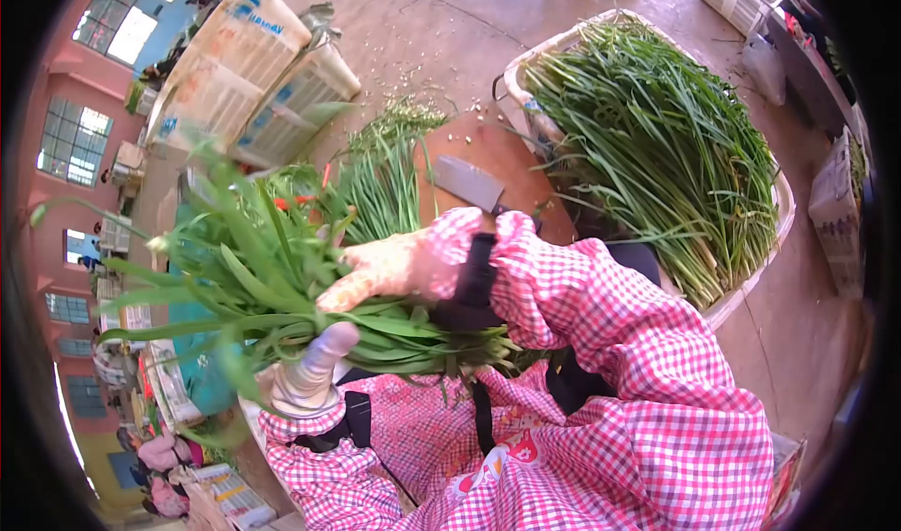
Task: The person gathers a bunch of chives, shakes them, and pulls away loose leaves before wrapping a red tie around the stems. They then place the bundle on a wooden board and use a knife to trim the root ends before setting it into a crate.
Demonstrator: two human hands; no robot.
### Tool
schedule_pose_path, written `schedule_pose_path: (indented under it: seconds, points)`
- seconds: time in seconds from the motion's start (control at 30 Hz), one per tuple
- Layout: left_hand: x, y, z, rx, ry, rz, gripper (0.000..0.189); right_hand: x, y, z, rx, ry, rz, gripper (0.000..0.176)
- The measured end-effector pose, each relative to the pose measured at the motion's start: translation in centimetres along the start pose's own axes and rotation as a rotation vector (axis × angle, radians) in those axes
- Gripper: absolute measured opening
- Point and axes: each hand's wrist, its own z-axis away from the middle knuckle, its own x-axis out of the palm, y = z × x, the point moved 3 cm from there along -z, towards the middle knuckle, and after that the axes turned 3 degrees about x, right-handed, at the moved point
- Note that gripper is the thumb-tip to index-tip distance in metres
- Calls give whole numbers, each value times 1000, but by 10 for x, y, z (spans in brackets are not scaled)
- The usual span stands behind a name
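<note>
A bunch of long green leafy stalks [272, 287] lies across my lap, its leaves fanned toward the left. My right hand [385, 268] is closed on the top of the bunch, fingers partly hidden in the leaves. From below, my left hand [314, 371] grips it with the thumb up. Beyond my right wrist, a cleaver [467, 182] rests on a brown board [535, 179]. Beside the board is a smaller pile of green stalks [383, 174].
A large white crate [784, 203] heaped with green stalks [657, 146] stands at the right. White sacks [230, 67] are at the upper left. More crates [740, 1] stand at the upper right. People [164, 451] are at the far lower left.
</note>
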Motion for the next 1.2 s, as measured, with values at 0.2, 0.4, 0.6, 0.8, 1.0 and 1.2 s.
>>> schedule_pose_path:
  seconds: [0.2, 0.4, 0.6, 0.8, 1.0, 1.2]
  points:
    - [-10, -12, 84, -91, 170, 457, 72, 102, 5, 2, 334, -342, -256, 62]
    - [-85, -63, 180, 106, 619, 804, 33, 141, 104, 92, 558, -307, -152, 79]
    - [-132, -120, 277, 206, 884, 896, 29, 120, 117, 167, 892, 179, -260, 26]
    - [-117, -135, 310, 327, 1094, 1061, 23, 118, 52, 149, 557, 396, 303, 19]
    - [-115, -146, 320, 294, 1177, 1094, 21, 192, -1, 101, 39, 221, 725, 38]
    - [-107, -135, 311, 244, 1220, 1152, 23, 245, 5, 50, 128, -137, 893, 25]
